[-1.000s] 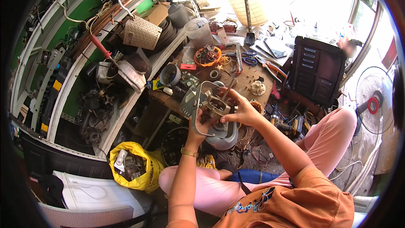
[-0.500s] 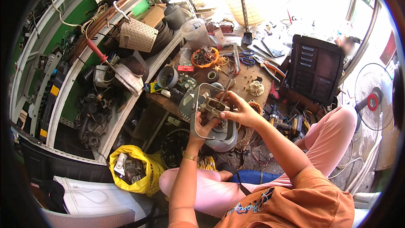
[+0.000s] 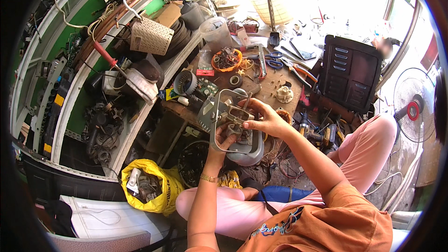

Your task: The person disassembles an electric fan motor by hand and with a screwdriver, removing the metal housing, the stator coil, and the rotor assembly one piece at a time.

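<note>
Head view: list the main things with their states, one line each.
Left hand, gripping metal part
Right hand, gripping metal part
Metal part, held two-handed
Grey housing, open-framed
Yellow bag, open, filled
Orange bowl, filled with parts
Clear tub, uncovered
Fan, upright; spinning or not unclear
Watch, fastened

Since a second ago: right thumb (image 3: 247, 124) of the right hand (image 3: 262, 120) has been shifted from below the metal bracket (image 3: 235, 118) up onto its near edge; left hand (image 3: 220, 143) has been re-seated lower, so more of the rounded grey part (image 3: 234, 129) is exposed between both hands, just below the bracket
</note>
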`<state>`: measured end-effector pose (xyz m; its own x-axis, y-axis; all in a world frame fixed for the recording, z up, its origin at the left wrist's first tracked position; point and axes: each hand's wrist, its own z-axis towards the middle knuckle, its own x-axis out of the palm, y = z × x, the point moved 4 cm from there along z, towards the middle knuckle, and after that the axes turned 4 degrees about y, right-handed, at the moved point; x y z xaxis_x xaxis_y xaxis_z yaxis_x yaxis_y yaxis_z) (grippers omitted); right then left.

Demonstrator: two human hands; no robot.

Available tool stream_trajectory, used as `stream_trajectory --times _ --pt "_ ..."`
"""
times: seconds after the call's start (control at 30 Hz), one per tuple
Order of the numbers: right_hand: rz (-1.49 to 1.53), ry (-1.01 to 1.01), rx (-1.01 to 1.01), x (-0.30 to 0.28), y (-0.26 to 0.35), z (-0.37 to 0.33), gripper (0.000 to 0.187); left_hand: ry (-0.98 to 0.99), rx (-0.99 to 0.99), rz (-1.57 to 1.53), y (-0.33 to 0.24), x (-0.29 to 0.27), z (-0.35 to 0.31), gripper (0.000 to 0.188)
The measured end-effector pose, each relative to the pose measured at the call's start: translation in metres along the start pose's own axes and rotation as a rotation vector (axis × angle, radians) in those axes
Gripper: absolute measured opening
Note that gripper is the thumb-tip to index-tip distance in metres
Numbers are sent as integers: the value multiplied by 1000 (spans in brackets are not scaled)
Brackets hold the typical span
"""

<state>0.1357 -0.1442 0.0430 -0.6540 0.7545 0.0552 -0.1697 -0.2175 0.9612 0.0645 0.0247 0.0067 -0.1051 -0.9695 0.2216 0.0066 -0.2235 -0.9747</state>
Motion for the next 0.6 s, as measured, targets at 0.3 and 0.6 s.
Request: stream_trajectory --times 0.3,0.6 --pt "-33 12 43 -1 1 1 65 -58 -107 -71 10 -12 -17 49" --pt "62 10 78 1 1 2 65 -34 -48 -87 16 -14 -22 49"
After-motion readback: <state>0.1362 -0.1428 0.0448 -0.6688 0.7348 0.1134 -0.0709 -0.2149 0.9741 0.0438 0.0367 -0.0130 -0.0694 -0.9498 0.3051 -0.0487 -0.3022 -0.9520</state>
